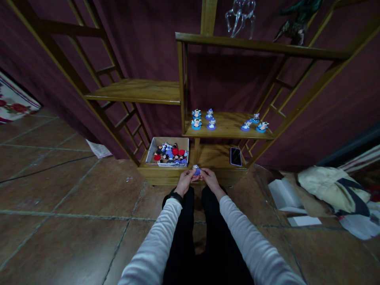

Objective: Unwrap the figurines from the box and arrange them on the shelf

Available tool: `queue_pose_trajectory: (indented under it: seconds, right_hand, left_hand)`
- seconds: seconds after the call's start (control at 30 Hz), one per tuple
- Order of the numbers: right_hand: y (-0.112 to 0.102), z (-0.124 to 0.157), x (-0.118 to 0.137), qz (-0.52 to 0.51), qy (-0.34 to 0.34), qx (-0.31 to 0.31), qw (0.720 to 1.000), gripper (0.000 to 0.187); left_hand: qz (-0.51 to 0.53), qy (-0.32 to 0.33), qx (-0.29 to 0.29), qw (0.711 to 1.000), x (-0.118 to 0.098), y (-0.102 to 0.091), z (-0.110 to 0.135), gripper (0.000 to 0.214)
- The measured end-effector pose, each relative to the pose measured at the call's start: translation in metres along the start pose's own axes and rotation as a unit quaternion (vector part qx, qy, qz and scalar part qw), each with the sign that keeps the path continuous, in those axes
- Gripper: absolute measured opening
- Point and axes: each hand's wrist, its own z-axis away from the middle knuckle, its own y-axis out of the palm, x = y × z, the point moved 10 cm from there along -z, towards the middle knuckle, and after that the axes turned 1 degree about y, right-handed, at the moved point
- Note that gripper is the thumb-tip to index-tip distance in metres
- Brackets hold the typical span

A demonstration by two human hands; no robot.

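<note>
1. A wooden shelf unit (228,126) stands at twelve o'clock from the hands, with blue toy figures (196,124) lined up on its middle board.
2. A box (170,139) of mixed toys sits at eleven o'clock; a phone (235,156) lies at one o'clock.
3. The left hand (185,180) and right hand (210,178) meet, each grip closed on one small blue figure (196,170) just before the lowest board.

Left hand (184,181) and right hand (210,178) meet before the bottom shelf (216,158), with a figurine (196,171) pinched between them. On that shelf, box (168,152) at left, phone (236,156) at right. Middle shelf (227,124) above carries a left cluster (203,118) and a right cluster (254,122). Bag (332,190) on the floor, far right.
</note>
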Motion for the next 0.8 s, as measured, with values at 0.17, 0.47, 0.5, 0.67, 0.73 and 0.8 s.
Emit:
queue_pose_trajectory:
  seconds: [0.17,0.47,0.5,0.67,0.73,0.8]
  right_hand:
    - [0.0014,0.0009,0.0005,0.003,0.001,0.004,1.000,0.039]
    - [0.0011,0.0025,0.0015,-0.039,0.018,0.005,0.999,0.041]
    - [0.0008,0.0024,0.0015,-0.040,0.018,0.004,0.999,0.041]
    - [0.0007,0.0031,0.0032,-0.041,0.011,0.006,0.999,0.039]
    - [-0.0002,0.0037,0.0039,-0.044,0.009,0.001,0.999,0.039]
    - [-0.0011,0.0041,0.0042,-0.045,0.009,-0.005,0.999,0.039]
  left_hand:
    - [0.005,0.018,0.000,1.000,-0.0018,-0.0008,-0.0009,0.031]
    - [0.001,0.053,-0.016,0.998,-0.0055,-0.0045,0.0012,0.039]
    - [-0.003,0.057,-0.017,0.998,-0.0060,-0.0048,0.0012,0.040]
    - [-0.018,0.064,-0.009,0.998,-0.0053,-0.0052,-0.0012,0.042]
    - [-0.020,0.062,-0.009,0.998,-0.0045,-0.0054,-0.0016,0.043]
    - [-0.017,0.057,-0.013,0.998,-0.0037,-0.0057,-0.0010,0.043]
